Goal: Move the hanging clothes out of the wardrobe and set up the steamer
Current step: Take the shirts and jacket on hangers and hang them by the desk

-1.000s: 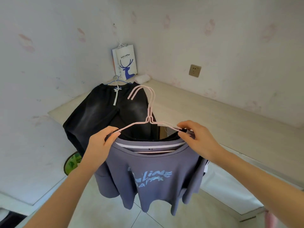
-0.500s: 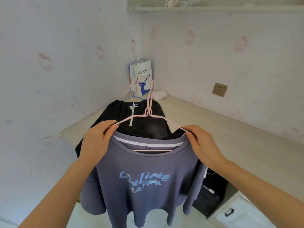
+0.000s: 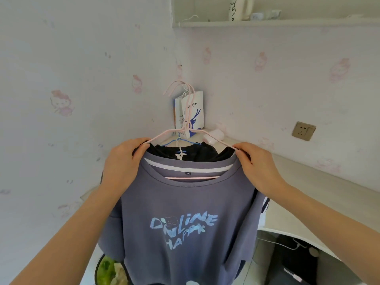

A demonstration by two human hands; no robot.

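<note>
Left hand [image 3: 123, 161] grips the left shoulder of our pink hangers [image 3: 187, 130], and right hand [image 3: 257, 165] pinches the right shoulder. The tee [image 3: 185, 223] hangs on them between our arms, out by the desk [image 3: 308, 182] corner. Black clothes [image 3: 205, 154] sit just behind it. A bag [image 3: 194, 112] hangs in the wall corner.
</note>
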